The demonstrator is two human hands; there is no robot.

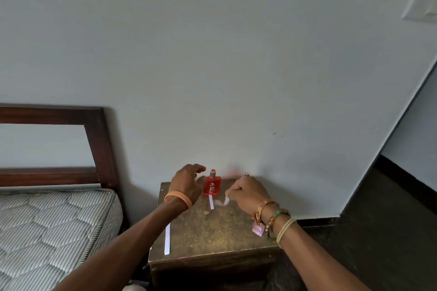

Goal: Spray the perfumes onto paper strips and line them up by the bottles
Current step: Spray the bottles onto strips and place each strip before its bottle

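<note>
Head view looked down on a small brown table [212,231] set against a pale wall [212,54]. A red perfume bottle [212,184] stood upright near the far edge of the table, with its cap on top. The left hand [189,182] hung just left of the bottle with its fingers loosely spread and holding nothing; whether the thumb touched the glass could not be told. The right hand [246,192] was just right of the bottle, its fingers curled, pinching a blurred strip [226,201] of white paper low over the table. A short strip [211,202] lay flat on the near side of the bottle, one end almost at its base. A long strip [167,238] lay along the left edge of the table, well apart from the bottle. An orange band [178,197] circled the left wrist, and beaded bracelets [272,215] with a pink charm [257,229] circled the right. A bed with a striped mattress [47,231] and a dark wooden headboard [94,137] stood to the left of the table.
</note>
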